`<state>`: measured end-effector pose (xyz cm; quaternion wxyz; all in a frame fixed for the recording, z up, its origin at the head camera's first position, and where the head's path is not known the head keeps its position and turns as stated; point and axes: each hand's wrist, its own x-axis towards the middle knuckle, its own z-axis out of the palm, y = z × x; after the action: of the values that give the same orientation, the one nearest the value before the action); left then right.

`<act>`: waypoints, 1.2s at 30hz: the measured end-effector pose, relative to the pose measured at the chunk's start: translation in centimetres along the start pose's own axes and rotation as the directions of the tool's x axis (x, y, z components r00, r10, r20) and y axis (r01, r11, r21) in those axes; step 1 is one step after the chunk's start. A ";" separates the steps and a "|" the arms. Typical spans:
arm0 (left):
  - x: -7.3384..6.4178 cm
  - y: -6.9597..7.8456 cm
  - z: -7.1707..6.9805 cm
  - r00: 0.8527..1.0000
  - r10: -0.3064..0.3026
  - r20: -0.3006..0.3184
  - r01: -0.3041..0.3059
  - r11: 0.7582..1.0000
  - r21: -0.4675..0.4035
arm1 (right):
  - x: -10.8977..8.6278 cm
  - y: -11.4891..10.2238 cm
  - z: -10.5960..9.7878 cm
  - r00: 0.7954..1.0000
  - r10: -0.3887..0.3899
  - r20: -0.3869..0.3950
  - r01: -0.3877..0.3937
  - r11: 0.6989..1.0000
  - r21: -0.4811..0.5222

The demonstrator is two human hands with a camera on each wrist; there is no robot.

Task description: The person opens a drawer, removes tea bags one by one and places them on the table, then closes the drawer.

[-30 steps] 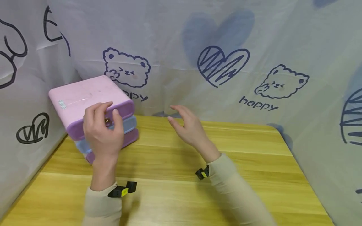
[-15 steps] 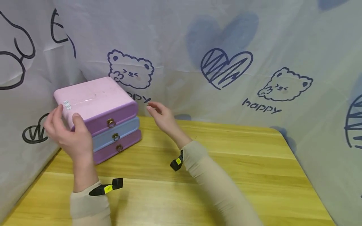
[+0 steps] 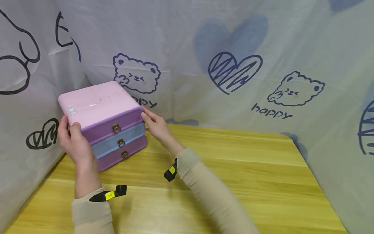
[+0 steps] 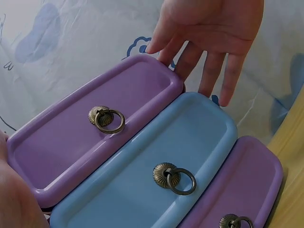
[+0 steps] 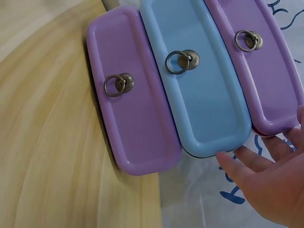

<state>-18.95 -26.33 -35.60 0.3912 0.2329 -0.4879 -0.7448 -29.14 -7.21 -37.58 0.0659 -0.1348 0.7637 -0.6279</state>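
Note:
A small three-tier drawer cabinet with a pale pink top (image 3: pixel 99 100) stands at the table's left. Its top drawer (image 3: pixel 100 130) is purple, the middle drawer (image 4: pixel 152 142) blue, the bottom drawer (image 5: pixel 130 114) purple. Each front bears a bronze ring pull, and all fronts look closed. My left hand (image 3: pixel 77 144) touches the cabinet's left side, thumb at the upper front corner; its fingertips are partly hidden. On the opposite side, my right hand (image 3: pixel 157 126) rests against the right end of the upper drawers. The left wrist view shows those right fingers (image 4: pixel 231 78) straight and spread.
The wooden table (image 3: pixel 233 175) extends to the right of the cabinet. A pale cloth (image 3: pixel 187 87) with bear and heart drawings hangs behind and along the sides, close to the cabinet. Both forearms wear black wrist cameras (image 3: pixel 170 170).
My left hand has gone from in front of the top drawer round to the cabinet's left side. My right hand has moved left and now touches the right side.

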 end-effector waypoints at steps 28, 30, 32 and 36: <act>-2.5 -1.8 3.0 0.993 0.039 0.114 -0.056 0.987 0.147 | -4.6 0.8 -4.9 0.959 -0.147 -0.244 0.188 0.970 0.153; -3.0 -2.0 3.5 0.988 0.045 0.148 -0.069 0.984 0.162 | -4.9 1.0 -5.6 0.954 -0.148 -0.260 0.194 0.968 0.161; -3.6 -2.2 3.9 0.983 0.049 0.176 -0.081 0.981 0.178 | -5.4 1.2 -6.3 0.952 -0.152 -0.267 0.202 0.964 0.172; -4.8 -2.8 5.0 0.969 0.052 0.241 -0.104 0.972 0.212 | -6.4 1.6 -8.2 0.945 -0.158 -0.287 0.213 0.962 0.173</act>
<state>-20.79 -19.10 -36.20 0.3316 0.1666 -0.6199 -0.6914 -25.45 2.58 -37.92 -0.0853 -0.1120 0.6819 -0.7178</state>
